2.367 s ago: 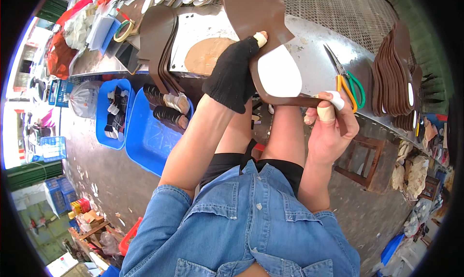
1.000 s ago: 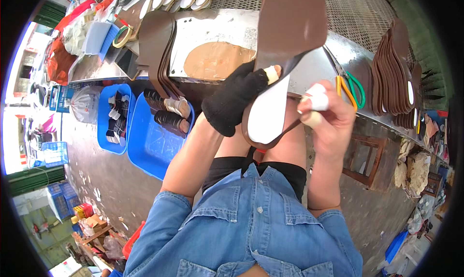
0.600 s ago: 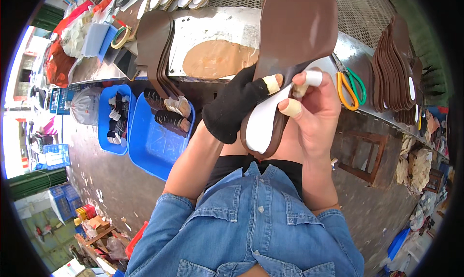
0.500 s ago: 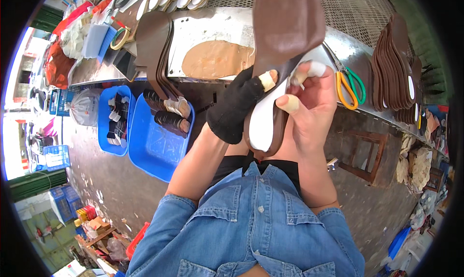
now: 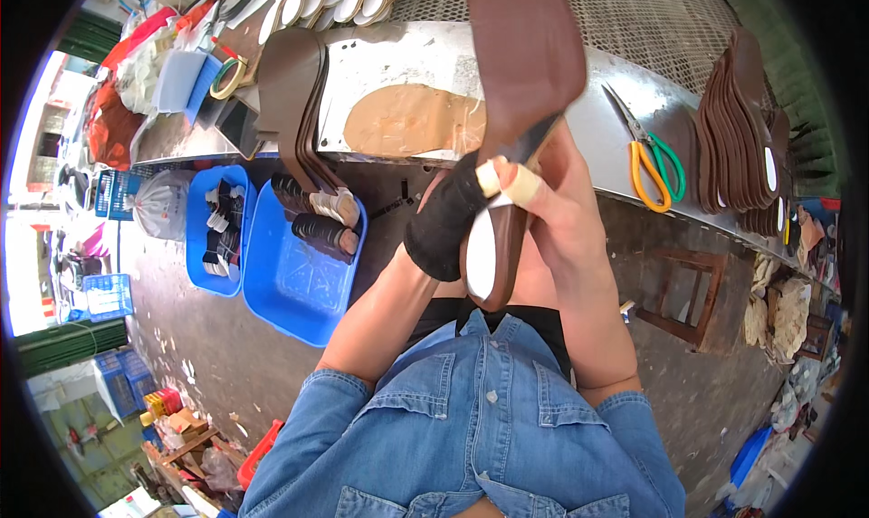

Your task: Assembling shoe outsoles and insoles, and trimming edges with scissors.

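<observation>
A long brown leather insole (image 5: 525, 43) stretches from above the bench down toward my lap. A white oval pad (image 5: 482, 256) covers part of its narrow near end. My left hand (image 5: 450, 215), in a black fingerless glove with a taped thumb, is closed around its middle from the left. From the right my right hand (image 5: 568, 197) grips the same part, its taped thumb pressed beside the left thumb over the pad's upper end. A dark strip shows between the leather and my right fingers. Most of my fingers are hidden behind the insole.
On the metal bench lie a tan sole-shaped sheet (image 5: 412, 120), scissors (image 5: 647, 156) with orange and green handles, and a stack of brown insoles (image 5: 735, 129). More brown pieces (image 5: 291, 84) overhang the edge at left. Blue tubs (image 5: 303, 287) and a wooden stool (image 5: 683, 292) stand below.
My right hand has closed in, its thumb now against the insole beside my left thumb. The insole has shifted slightly left and turned, showing less of the white pad.
</observation>
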`<state>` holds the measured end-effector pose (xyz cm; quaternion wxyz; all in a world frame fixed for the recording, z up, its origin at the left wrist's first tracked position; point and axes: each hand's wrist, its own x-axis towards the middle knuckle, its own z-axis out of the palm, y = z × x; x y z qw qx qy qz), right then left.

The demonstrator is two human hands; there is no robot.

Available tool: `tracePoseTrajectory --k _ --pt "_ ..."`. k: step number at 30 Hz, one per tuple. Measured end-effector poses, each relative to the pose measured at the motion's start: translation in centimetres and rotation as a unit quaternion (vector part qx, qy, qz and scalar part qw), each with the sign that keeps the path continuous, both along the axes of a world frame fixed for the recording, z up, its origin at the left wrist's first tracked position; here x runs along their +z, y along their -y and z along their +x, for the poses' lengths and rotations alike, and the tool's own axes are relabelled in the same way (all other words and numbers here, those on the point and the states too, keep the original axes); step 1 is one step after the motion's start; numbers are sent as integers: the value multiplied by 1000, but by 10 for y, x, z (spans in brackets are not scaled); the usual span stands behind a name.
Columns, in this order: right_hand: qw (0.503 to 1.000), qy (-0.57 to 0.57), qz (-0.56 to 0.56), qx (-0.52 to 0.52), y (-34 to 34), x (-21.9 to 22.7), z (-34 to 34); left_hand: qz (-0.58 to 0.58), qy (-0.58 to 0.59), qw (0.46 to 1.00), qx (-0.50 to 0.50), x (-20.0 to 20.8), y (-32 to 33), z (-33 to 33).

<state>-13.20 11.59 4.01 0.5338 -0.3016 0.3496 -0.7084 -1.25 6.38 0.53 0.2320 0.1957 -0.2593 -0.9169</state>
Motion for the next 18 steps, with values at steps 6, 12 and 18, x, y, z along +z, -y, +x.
tracePoseTrajectory --k 6,12,18 --pt "986 9 -4 -164 -8 -21 4 -72 24 994 82 9 9 -2" --pt "943 -307 100 -86 -23 -10 -6 -153 82 975 138 18 13 -3" --pt "838 -519 38 -163 -5 -15 8 -228 104 955 161 16 20 -6"
